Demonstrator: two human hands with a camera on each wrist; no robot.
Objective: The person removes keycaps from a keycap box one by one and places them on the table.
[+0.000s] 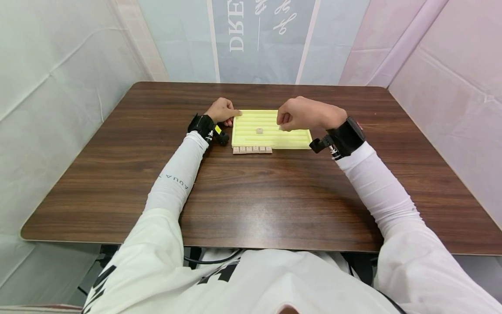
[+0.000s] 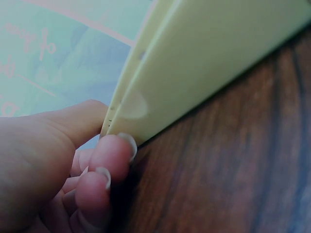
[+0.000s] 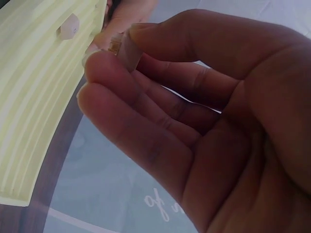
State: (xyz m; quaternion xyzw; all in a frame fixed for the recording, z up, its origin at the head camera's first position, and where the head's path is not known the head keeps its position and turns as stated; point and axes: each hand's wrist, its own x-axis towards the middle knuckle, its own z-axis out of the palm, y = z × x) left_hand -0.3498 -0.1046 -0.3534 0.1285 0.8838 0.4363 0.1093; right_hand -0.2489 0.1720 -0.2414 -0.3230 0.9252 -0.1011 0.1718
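Observation:
A pale yellow ridged tray (image 1: 290,139) lies on the table. My left hand (image 1: 222,110) holds its far left corner; in the left wrist view the thumb is at the rim and the curled fingertips (image 2: 111,153) lie against the side wall. Over the tray's right part, my right hand (image 1: 303,114) pinches a small whitish keycap (image 3: 130,52) between thumb and fingers. The right wrist view shows part of its underside. One keycap (image 1: 259,131) sits on the ridges near the tray's middle, and a mark shows on it in the right wrist view.
Several keycaps (image 1: 252,150) stand in a row along the tray's near left edge. Around them spreads a dark wood-grain table (image 1: 251,200). Light fabric walls (image 1: 78,65) enclose the table at the back and sides.

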